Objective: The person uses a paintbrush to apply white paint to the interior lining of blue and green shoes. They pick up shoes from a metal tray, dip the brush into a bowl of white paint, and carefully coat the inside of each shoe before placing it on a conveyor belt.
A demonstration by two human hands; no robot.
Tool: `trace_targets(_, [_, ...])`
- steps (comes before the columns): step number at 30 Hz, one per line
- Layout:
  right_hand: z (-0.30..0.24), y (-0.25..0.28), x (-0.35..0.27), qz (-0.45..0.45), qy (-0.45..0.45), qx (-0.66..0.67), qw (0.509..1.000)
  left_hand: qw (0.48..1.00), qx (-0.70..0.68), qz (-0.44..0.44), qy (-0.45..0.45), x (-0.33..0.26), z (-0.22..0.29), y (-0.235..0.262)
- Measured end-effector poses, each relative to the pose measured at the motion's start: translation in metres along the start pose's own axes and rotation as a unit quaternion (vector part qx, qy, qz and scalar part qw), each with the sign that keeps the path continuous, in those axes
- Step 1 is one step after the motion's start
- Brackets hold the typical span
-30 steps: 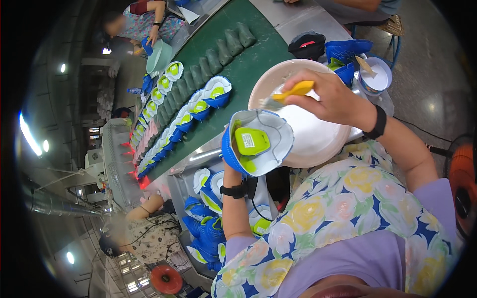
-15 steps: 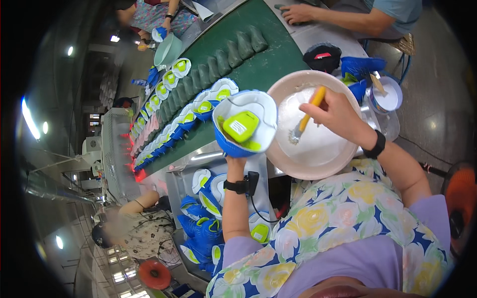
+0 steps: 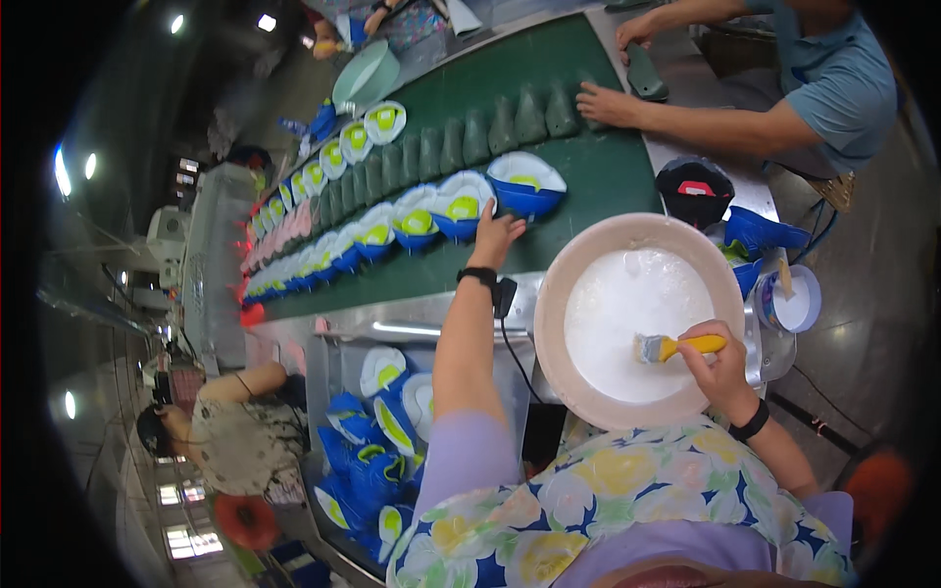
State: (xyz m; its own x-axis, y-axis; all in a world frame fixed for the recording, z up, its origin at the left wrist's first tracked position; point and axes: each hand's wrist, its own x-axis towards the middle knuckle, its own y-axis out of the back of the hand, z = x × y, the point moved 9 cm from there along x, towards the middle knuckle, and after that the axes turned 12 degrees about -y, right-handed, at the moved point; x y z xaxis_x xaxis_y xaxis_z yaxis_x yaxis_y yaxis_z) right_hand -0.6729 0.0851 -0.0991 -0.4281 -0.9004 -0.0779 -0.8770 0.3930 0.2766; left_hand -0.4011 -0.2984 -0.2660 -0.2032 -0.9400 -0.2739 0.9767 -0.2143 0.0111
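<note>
My right hand [image 3: 720, 367] is closed round the yellow handle of a paintbrush [image 3: 662, 348]. Its bristles are at the white liquid [image 3: 627, 304] in a wide pale pink basin [image 3: 559, 284]. Stretched forward over the green belt [image 3: 578, 162], my left hand [image 3: 498, 235] has its fingers apart and holds nothing. It is at the near side of a row of blue and white shoe uppers with lime-green inner soles. The end upper [image 3: 526, 191] stands just beyond my fingers; another upper [image 3: 463, 211] is beside them. Whether my fingertips touch either is unclear.
A row of dark green soles [image 3: 475, 142] runs along the belt, with more uppers [image 3: 384, 120] behind. A grey bin [image 3: 328, 367] of blue uppers is at lower left. A co-worker's hand [image 3: 608, 106] reaches a sole from the right. A white tub [image 3: 796, 299] stands right of the basin.
The shoe upper my left hand held beside the basin now stands on the belt, let go. My right hand has drawn the brush nearer me, toward the basin's near side. A co-worker reaches onto the belt.
</note>
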Motion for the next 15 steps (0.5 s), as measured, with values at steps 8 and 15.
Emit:
trace_targets(8, [0.038,0.002,-0.002,0.008,-0.045,0.172,0.984,0.924,0.263,0.065,-0.27,-0.122,0.123,0.108])
trace_targets(15, [0.038,-0.004,0.006,-0.012,-0.042,0.173,0.984,0.744,0.668,-0.01,-0.011,-0.305,0.083,0.209])
